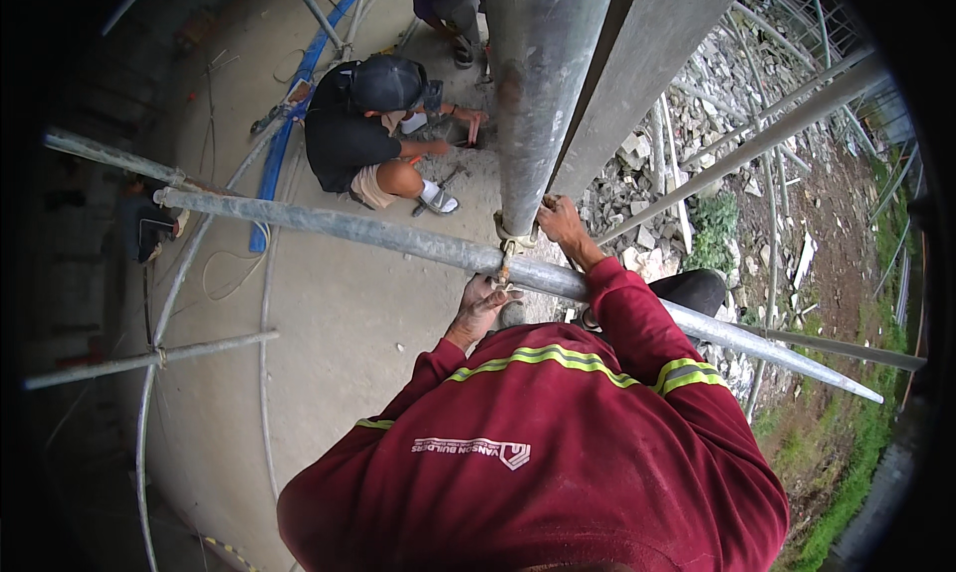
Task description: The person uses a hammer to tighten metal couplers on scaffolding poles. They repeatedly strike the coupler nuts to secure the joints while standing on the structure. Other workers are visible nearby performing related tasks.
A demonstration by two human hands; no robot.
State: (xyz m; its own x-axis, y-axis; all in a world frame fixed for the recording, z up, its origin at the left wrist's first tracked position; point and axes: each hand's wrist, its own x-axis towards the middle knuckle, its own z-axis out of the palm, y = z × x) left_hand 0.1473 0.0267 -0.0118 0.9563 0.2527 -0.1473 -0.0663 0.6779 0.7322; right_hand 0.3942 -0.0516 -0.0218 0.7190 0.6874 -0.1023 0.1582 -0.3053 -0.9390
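Note:
A pale rope (506, 258) is wound around the crossing of a grey upright pipe (543, 94) and a long horizontal pipe (398, 235). Below the crossing, my left hand (480, 308) has its fingers closed on the lower part of the rope, palm turned up. On the other side of the upright, my right hand (564, 222) reaches over the horizontal pipe, its fingers curled in beside the lashing. What those right fingertips grip is hidden. Both forearms wear maroon sleeves (622, 298).
A co-worker in a dark cap (388, 82) crouches on the concrete floor (339, 293), with another person (448, 4) beyond. A concrete column (652, 64) stands behind the upright. Sloping pipes (757, 144) cross above rubble (647, 189) at right; a blue beam (274, 179) lies left.

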